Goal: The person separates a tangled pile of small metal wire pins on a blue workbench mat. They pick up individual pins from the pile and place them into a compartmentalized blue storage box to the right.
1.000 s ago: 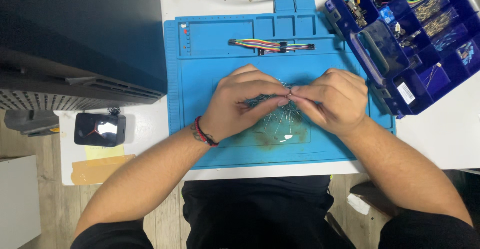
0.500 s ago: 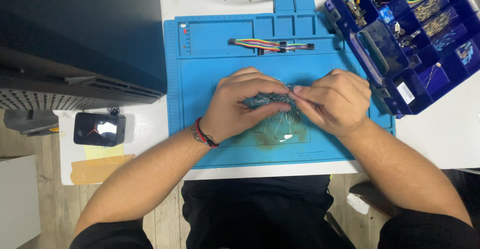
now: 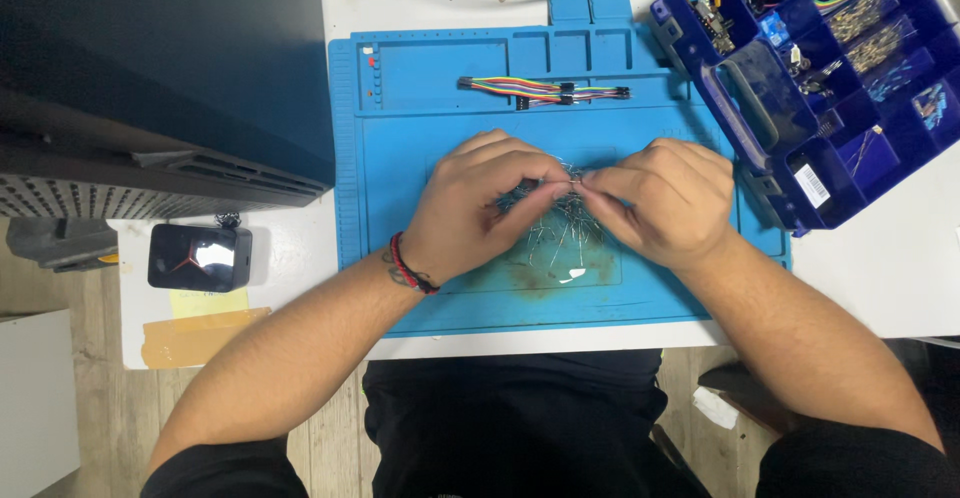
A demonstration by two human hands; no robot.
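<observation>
On the white worktop (image 3: 880, 278) lies a blue mat (image 3: 450, 128). Over its middle, the left hand (image 3: 480, 208) and right hand (image 3: 665, 198) meet, each grip pinched on a bundle of small wire-legged components (image 3: 560, 220).

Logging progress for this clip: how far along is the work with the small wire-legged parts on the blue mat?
Done: the parts box stands open beside the blue mat, and a pile of wire-legged parts lies on the mat. In hand: the left hand and right hand meet over the pile, fingers pinching parts together. Left: most of the pile looks loose, and the ribbon of jumper wires lies apart, untouched.
</observation>
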